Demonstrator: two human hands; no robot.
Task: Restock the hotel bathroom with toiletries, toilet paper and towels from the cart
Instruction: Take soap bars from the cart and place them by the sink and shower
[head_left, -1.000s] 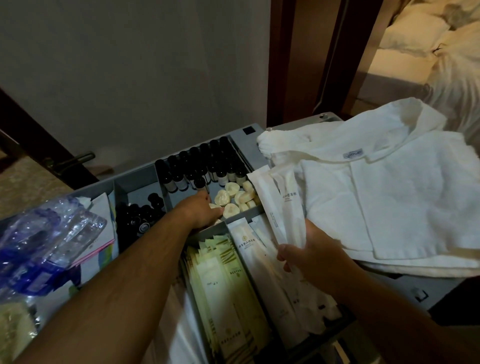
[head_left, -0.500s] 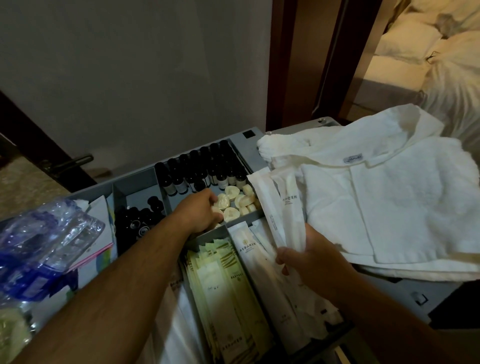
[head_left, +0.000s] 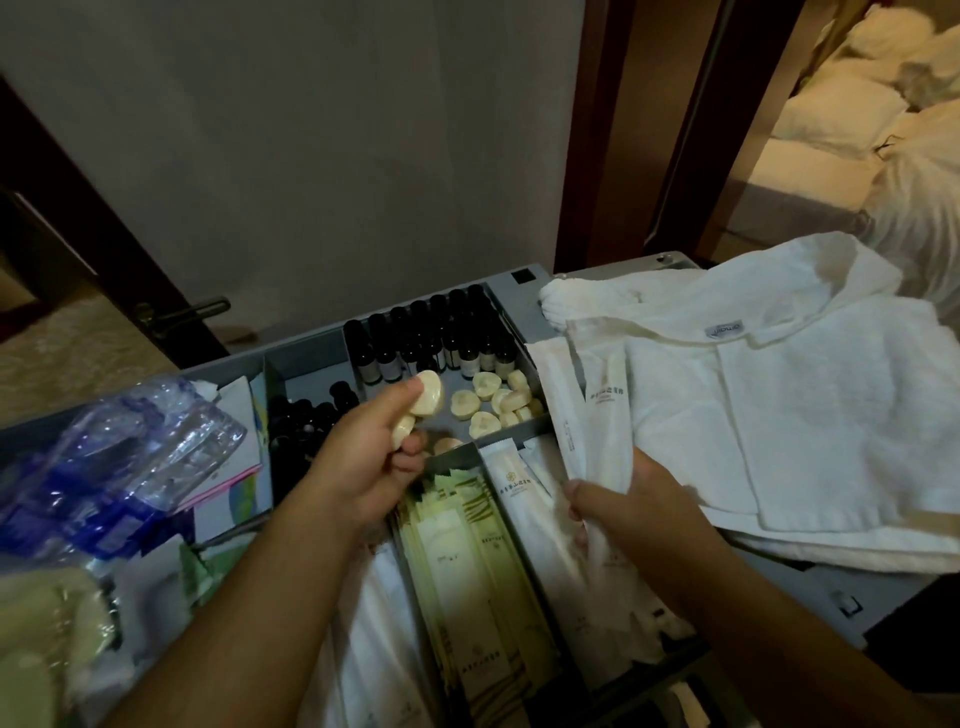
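Note:
My left hand (head_left: 363, 462) is raised just above the grey cart tray (head_left: 306, 358), shut on two small round cream soaps (head_left: 423, 408). More loose soaps (head_left: 493, 402) lie in the compartment behind it. My right hand (head_left: 623, 504) grips a few long white toiletry sachets (head_left: 587, 410), held upright over the sachet compartment. Rows of small dark bottles (head_left: 441, 343) stand at the back of the tray. Folded white towels (head_left: 810, 410) lie on the cart's right side.
Pale green sachets (head_left: 467, 566) and white sachets (head_left: 519, 499) fill the near compartments. A crumpled clear plastic bag (head_left: 124, 457) and leaflets sit at the left. A dark door with a handle (head_left: 182, 312) is left; a doorway to a bed (head_left: 831, 114) is right.
My left hand has lifted out of the soap compartment and turned, now holding two soaps. My right hand has kept hold of the white sachets.

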